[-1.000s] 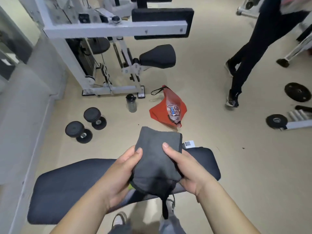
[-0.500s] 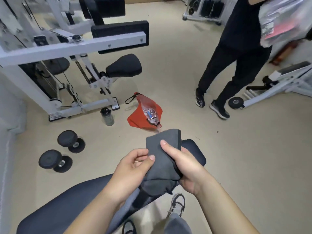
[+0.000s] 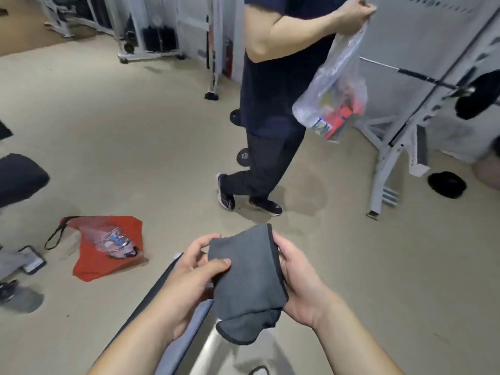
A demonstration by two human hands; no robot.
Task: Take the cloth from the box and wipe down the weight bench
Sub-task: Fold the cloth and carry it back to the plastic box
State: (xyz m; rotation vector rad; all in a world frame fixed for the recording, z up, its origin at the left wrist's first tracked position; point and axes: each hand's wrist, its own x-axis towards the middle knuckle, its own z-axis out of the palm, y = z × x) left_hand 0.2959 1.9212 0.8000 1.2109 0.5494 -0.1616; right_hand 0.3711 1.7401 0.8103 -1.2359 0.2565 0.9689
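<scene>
A folded dark grey cloth [image 3: 249, 277] with a black hem is held in front of me between both hands. My left hand [image 3: 189, 277] pinches its left edge with thumb on top. My right hand [image 3: 300, 285] cups its right side from beneath. Under my left forearm only a dark strip of the weight bench [image 3: 151, 299] shows, running down to the lower left. No box is in view.
Another person [image 3: 270, 104] stands close ahead, holding a clear plastic bag [image 3: 335, 90]. A red bag [image 3: 108, 247] lies on the floor to the left. A white rack with a barbell [image 3: 405, 131] stands at the right, and a black weight plate [image 3: 446, 184] lies near it.
My view has swung right and up, so the bench and dumbbells slid out to the left. The other person now stands nearer. Both hands still hold the cloth, re-gripped at its sides.
</scene>
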